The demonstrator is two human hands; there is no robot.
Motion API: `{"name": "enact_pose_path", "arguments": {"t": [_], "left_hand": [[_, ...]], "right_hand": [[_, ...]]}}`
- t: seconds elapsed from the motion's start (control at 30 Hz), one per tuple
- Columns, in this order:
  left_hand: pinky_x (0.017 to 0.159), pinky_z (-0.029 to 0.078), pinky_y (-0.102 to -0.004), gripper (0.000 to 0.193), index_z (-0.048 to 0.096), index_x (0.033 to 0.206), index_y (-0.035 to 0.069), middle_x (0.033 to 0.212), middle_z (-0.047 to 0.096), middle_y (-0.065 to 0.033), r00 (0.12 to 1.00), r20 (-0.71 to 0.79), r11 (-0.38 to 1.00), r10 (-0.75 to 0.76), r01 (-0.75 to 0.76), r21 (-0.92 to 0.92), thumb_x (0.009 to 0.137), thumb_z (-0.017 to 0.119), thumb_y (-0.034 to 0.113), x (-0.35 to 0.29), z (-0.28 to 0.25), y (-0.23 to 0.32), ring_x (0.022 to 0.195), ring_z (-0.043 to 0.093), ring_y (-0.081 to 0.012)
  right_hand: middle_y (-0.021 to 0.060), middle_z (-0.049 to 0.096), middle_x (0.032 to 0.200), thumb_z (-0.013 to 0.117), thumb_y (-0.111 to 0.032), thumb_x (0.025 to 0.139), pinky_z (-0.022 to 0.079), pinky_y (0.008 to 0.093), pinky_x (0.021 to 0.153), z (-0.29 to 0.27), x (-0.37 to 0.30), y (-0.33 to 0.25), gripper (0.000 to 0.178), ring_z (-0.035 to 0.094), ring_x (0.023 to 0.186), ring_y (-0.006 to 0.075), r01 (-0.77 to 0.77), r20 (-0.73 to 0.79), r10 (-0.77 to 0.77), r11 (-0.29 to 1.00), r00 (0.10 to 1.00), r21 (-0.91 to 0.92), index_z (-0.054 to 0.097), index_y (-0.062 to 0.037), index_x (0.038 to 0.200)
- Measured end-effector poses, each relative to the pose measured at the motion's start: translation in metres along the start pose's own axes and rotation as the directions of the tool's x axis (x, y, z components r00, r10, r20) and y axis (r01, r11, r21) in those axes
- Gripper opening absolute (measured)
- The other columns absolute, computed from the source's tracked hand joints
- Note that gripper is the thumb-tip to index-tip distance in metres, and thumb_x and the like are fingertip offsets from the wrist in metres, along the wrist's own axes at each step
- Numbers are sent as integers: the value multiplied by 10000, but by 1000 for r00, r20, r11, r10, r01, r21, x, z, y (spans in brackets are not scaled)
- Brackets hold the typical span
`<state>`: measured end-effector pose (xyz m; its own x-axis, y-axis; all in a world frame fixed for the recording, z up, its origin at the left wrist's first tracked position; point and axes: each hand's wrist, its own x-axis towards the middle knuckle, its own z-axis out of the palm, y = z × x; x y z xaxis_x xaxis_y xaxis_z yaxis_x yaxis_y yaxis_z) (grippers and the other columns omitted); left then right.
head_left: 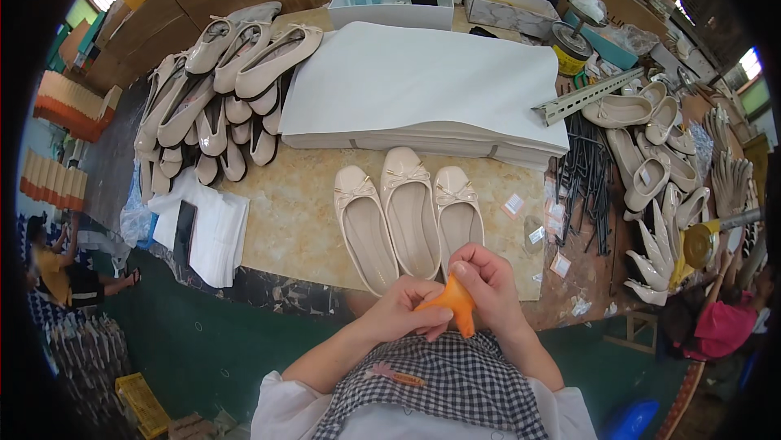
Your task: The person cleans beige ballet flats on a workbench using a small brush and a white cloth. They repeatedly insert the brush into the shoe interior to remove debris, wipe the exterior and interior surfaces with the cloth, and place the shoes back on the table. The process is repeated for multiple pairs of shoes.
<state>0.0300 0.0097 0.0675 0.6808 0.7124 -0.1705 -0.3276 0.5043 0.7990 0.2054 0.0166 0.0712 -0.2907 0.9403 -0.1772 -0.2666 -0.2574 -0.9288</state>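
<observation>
Close in front of my body, my left hand (405, 307) and my right hand (490, 279) pinch a small, soft orange piece (460, 303) between thumbs and fingers. It is stretched between the two hands, with one end hanging down; its exact kind cannot be made out. Just beyond my hands, three beige ballet flats with bows lie on the table, toes pointing away: a left one (365, 233), a middle one (409, 220) and a right one (460, 211). My right hand overlaps the heel end of the right flat.
A stack of white sheets (423, 82) lies behind the flats. Piled beige flats (215, 98) are at the far left, near white paper (220, 233) with a phone (185, 228) on it. To the right are black rods (586, 184), a metal rail (590, 97) and more shoes (647, 176).
</observation>
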Motion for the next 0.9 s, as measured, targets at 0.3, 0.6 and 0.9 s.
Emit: {"name": "enact_pose_path", "arguments": {"t": [0.3, 0.6, 0.9], "left_hand": [[396, 371, -172, 243, 531, 1011, 8, 754, 670, -118, 992, 124, 958, -23, 57, -282, 899, 601, 213, 1, 10, -9, 479, 568, -73], [428, 440, -195, 184, 512, 1051, 8, 796, 649, -77, 997, 14, 980, 74, -75, 185, 930, 556, 141, -1, 18, 0, 516, 631, -133], [420, 451, -195, 507, 407, 1272, 4, 715, 628, -65, 999, -47, 964, 17, -29, -264, 869, 656, 187, -1, 6, -1, 443, 572, -105]], "right_hand": [[-30, 561, 828, 520, -164, 975, 408, 168, 652, 2, -3, -2, 152, 489, 741, 13, -25, 18, 24, 998, 1000, 54, 562, -18, 976], [-19, 570, 820, 513, -144, 977, 417, 166, 639, 9, -10, -7, 139, 514, 734, 16, 46, -47, -43, 996, 998, 79, 551, -11, 988], [-11, 589, 693, 532, -100, 954, 410, 191, 554, 15, -9, -6, 97, 512, 617, 21, 296, -70, -347, 874, 935, -385, 567, -9, 955]]}}
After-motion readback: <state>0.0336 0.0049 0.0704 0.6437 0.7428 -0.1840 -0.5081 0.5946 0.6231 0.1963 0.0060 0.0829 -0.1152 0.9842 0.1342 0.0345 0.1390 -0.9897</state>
